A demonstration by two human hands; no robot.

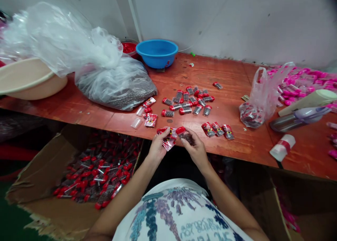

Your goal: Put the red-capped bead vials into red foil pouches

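Observation:
My left hand (158, 144) pinches a small red printed packet (169, 140) near the table's front edge. In my right hand (195, 148) is a small clear bottle with a red cap (181, 130), dark pellets showing inside. The packet and the bottle are side by side, almost touching. Just beyond my hands lie several filled red-capped bottles (185, 110) in a loose group. Three filled red packets (217, 129) rest to the right. Left of my hands are another red packet (151, 120) and an empty clear tube (136, 123).
A clear bag of dark pellets (116, 83), a cream basin (34, 81) and a blue basin (157, 55) stand at the back left. Below left, a cardboard box (39, 185) holds red-capped bottles. A knotted plastic bag (254, 107), a drinking bottle (286, 123) and pink items (302, 81) occupy the right.

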